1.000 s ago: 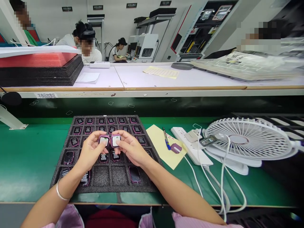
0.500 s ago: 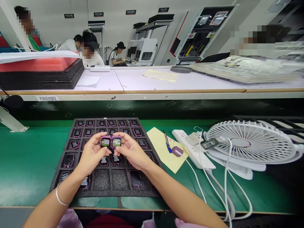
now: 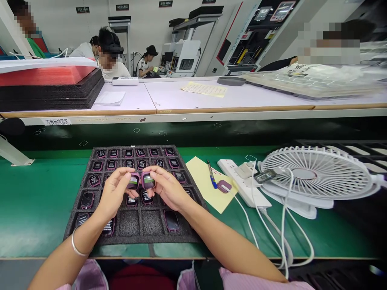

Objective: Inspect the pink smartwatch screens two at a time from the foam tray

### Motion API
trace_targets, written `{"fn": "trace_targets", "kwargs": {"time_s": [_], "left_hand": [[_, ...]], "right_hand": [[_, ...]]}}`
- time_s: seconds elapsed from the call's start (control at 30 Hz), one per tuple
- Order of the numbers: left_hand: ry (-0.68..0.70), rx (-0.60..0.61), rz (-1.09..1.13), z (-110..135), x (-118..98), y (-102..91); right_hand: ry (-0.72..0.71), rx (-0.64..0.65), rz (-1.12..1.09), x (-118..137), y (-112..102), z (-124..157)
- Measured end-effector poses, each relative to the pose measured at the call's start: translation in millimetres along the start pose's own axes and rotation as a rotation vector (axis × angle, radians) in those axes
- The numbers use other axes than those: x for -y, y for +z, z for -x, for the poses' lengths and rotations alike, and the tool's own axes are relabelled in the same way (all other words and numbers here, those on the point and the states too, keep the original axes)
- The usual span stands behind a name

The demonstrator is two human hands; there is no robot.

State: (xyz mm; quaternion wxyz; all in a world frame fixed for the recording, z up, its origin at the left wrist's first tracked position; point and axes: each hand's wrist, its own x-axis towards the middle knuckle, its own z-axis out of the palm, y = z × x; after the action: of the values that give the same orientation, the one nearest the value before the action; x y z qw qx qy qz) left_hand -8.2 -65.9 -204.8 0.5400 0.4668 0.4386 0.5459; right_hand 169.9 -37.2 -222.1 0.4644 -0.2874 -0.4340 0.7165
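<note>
My left hand (image 3: 113, 193) pinches a purple smartwatch body (image 3: 133, 182) with a lit screen, its thumb over the upper edge of the face. Close beside it, a second purple smartwatch body (image 3: 148, 181) is gripped by my right hand (image 3: 169, 187), the thumb on the screen's upper right. Both screens face me and show a green band. Beneath the hands lies a black foam tray (image 3: 130, 238) whose compartments hold several more such watches, most with white text on dark screens. Two front compartments hold no watch. Forearms and hands hide part of the tray.
Right of the tray lie a yellow sheet (image 3: 220, 206), a pen (image 3: 212, 175) and a purple charging puck (image 3: 224, 186). Beyond them are a white power strip (image 3: 231, 171), loose cables and a white fan (image 3: 314, 177). A raised shelf (image 3: 169, 98) runs behind; people sit past it.
Both thumbs have moved from the lower edges of the watches up onto their screens. The two watches have come slightly apart, and the camera view has shifted a little.
</note>
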Motion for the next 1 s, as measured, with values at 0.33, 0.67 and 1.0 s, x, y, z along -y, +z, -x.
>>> {"fn": "trace_targets", "kwargs": {"time_s": [0.33,0.67,1.0], "left_hand": [[-0.011,0.019,0.002,0.4,-2.2,2.6],[0.019,0.033,-0.019,1.5,-2.1,1.1],[0.049,0.007,-0.073,-1.6,2.6,-0.5]], "right_hand": [[-0.048,0.059,0.061,-1.8,-2.6,1.7],[-0.037,0.061,0.044,-0.1,-0.6,2.6],[-0.013,0.026,0.05,-2.5,0.2,0.9]]}}
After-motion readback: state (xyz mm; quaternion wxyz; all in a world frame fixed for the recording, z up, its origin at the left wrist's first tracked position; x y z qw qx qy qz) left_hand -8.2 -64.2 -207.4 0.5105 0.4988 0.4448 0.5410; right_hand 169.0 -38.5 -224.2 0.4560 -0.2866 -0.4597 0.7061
